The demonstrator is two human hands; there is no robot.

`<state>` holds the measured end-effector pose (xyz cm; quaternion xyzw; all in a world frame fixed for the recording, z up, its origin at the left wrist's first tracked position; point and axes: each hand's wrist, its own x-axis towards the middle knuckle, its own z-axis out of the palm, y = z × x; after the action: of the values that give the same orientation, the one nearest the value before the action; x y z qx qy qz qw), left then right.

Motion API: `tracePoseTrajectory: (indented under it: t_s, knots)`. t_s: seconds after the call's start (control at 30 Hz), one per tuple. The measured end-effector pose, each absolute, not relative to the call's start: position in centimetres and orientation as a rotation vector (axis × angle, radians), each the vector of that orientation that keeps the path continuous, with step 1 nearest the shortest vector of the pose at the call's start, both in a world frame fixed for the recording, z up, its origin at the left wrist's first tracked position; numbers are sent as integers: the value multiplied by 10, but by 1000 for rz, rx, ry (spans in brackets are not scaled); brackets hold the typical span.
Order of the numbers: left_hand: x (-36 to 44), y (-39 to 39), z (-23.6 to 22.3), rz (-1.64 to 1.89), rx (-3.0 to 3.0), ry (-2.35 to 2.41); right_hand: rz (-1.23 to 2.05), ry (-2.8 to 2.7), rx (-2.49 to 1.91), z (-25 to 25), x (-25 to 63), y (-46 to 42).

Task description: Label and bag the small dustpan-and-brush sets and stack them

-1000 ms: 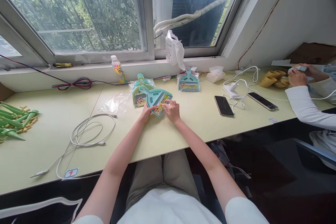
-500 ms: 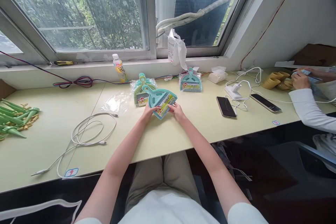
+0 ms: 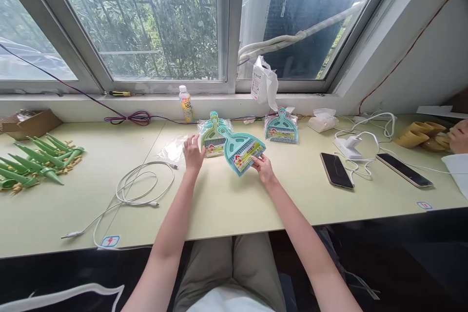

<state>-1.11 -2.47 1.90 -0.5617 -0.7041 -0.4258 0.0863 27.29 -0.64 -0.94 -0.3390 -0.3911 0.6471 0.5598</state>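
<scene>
Dustpan [image 3: 234,148] held above counter [image 3: 223,204], front edge pinched in my right grip [image 3: 264,167]; long axis runs up-left from there, handle [image 3: 222,130] toward the stack [image 3: 214,149]. My left grip [image 3: 193,154], nearer the stack, sits at its left side, fingers parted, nothing seen held; whether it touches, I can't tell.

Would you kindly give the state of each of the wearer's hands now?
Left hand: open, beside the dustpan stack; touch can't be told.
Right hand: closed, holding a teal dustpan.
</scene>
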Motion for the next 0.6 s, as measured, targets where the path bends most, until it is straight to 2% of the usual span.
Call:
tracePoseTrajectory:
  t_s: [0.1,0.2,0.3,0.5,0.6]
  knots:
    - [-37,-24,9,-875,-1744,-2254,1508,-923,-807,-9,275,-7]
    - [-51,-25,2,-759,-1674,-2293,1498,-922,-828,-10,276,-6]
    - [-57,-27,3,-869,-1557,-2237,1491,-910,-847,-12,277,-5]
    - [-41,-30,14,-1460,-1278,-1907,1469,-885,-836,-10,276,-7]
    - [-20,-30,14,-1475,-1432,-1796,1454,-854,-836,-8,277,-7]
